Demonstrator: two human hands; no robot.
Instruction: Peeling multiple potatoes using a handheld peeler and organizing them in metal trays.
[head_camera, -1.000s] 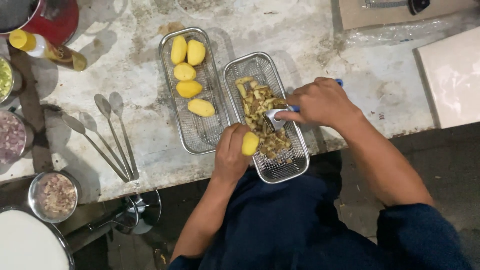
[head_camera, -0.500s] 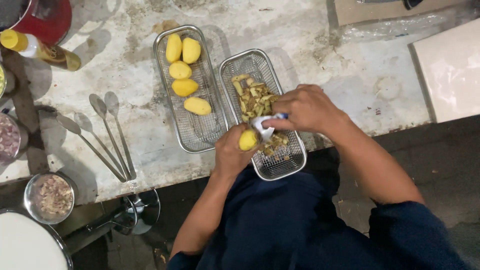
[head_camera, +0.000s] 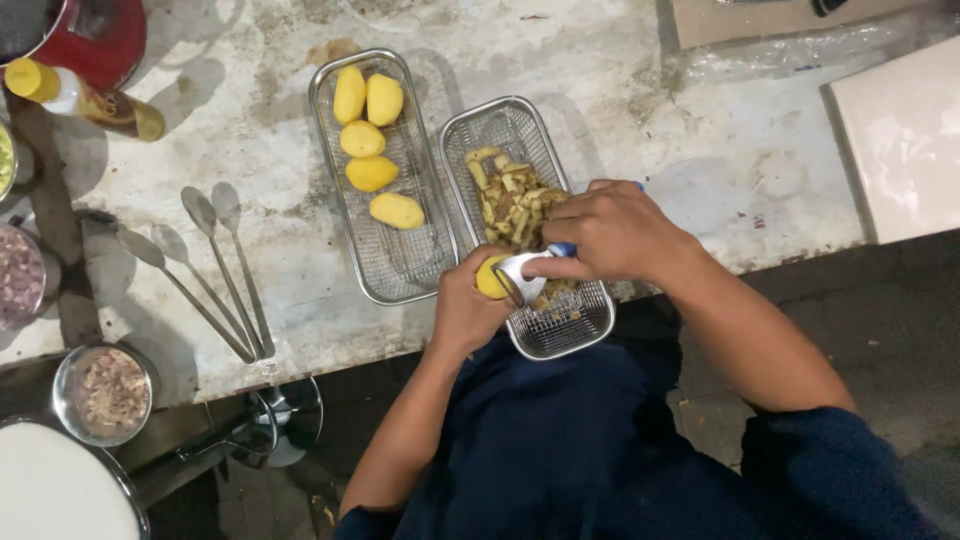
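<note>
- A worn, stained counter (head_camera: 620, 60) is seen from above.
- A yellow potato (head_camera: 489, 277) is gripped by the left hand (head_camera: 466, 310) over the peel-filled mesh basket (head_camera: 590, 325).
- A peeler (head_camera: 524, 272) is clasped in the right hand (head_camera: 610, 232), its blade laid against the potato's right side.

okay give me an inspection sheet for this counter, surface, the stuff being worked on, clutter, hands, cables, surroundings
Surface: pale stone counter, stained and worn.
Job's things: yellow potato in the left hand; peeler in the right hand; peel basket holding peelings; wire basket with five peeled potatoes.
Clutter: three long spoons, yellow-capped bottle, small bowl of chopped bits.
Hands: both closed, working over the peel basket.
Cables: nothing seen.
Surroundings: dark floor, white board at right.
</note>
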